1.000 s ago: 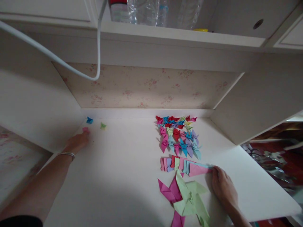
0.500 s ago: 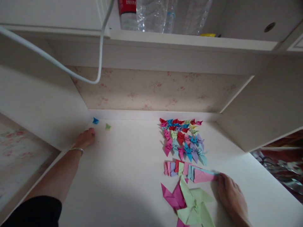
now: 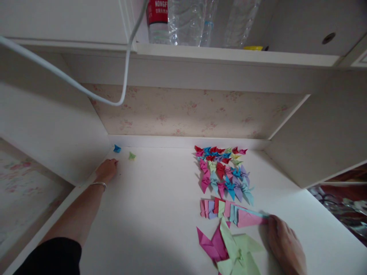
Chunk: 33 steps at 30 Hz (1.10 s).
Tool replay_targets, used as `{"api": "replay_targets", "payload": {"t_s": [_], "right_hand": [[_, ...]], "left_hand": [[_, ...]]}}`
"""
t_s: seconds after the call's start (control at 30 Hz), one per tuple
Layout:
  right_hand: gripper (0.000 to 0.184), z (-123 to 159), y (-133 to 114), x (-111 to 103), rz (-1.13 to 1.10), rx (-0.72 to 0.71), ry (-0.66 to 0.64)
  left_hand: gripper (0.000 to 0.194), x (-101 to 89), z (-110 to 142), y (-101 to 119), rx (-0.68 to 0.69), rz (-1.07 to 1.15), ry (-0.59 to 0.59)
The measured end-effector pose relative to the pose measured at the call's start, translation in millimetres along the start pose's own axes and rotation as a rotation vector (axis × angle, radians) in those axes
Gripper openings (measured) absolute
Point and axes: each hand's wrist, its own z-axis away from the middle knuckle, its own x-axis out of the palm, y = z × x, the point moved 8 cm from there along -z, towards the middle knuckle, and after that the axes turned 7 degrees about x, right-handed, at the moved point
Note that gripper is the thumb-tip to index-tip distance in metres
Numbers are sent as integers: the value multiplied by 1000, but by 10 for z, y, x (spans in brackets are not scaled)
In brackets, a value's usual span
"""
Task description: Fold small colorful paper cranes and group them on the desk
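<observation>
The right hand (image 3: pixel 286 242) touches the thin end of the long, flat pink paper (image 3: pixel 249 219) to its left; I can't tell if it's pinching. The curled left hand (image 3: pixel 106 170), near the blue paper (image 3: pixel 117 148), hides its grip.

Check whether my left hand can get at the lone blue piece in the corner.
Probably yes: the blue piece lies just beyond your left hand, with nothing seen blocking it, though whether its grip is free can't be told.
</observation>
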Motion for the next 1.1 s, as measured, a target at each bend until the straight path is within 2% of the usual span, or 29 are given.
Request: {"api": "replay_targets", "payload": {"t_s": [0.1,0.2,0.27,0.37,0.43,0.5,0.57,0.63,0.7,0.73,0.8,0.9,0.97,1.1], "right_hand": [[53,-8,24,16,-23,22,-2],[55,-22,89,10,-70,68,1],[56,-31,146,-39,-121,156,10],[52,-3,89,-199,-240,348,59],[47,58,-202,-316,-395,402,86],[46,145,-740,-363,-648,340,19],[47,280,-1422,-350,-943,225,-152],[48,471,-2123,-297,-1119,96,-431],[48,644,-2624,-301,-1203,19,-607],[49,704,-2786,-308,-1211,3,-659],[46,768,-2967,-336,-1192,-15,-697],[36,787,-3060,-409,-1164,-94,-684],[33,787,-3049,-439,-1170,-118,-667],[35,783,-2919,-435,-1184,-42,-600]], "left_hand": [[39,27,78,22,-21,10,25],[42,84,268,169,-64,277,33],[45,160,473,374,-81,527,-5],[49,212,863,864,9,742,-63],[51,235,1150,1242,73,872,-122],[54,277,1432,1628,102,1011,-224],[58,307,1690,2002,122,1145,-338],[59,307,1913,2326,150,1235,-438],[58,282,2091,2556,175,1273,-507],[57,262,2162,2636,188,1281,-532],[55,213,2263,2728,203,1291,-556],[51,149,2332,2755,192,1311,-566],[46,108,2340,2739,187,1312,-548],[38,39,2317,2684,191,1250,-464]]}}
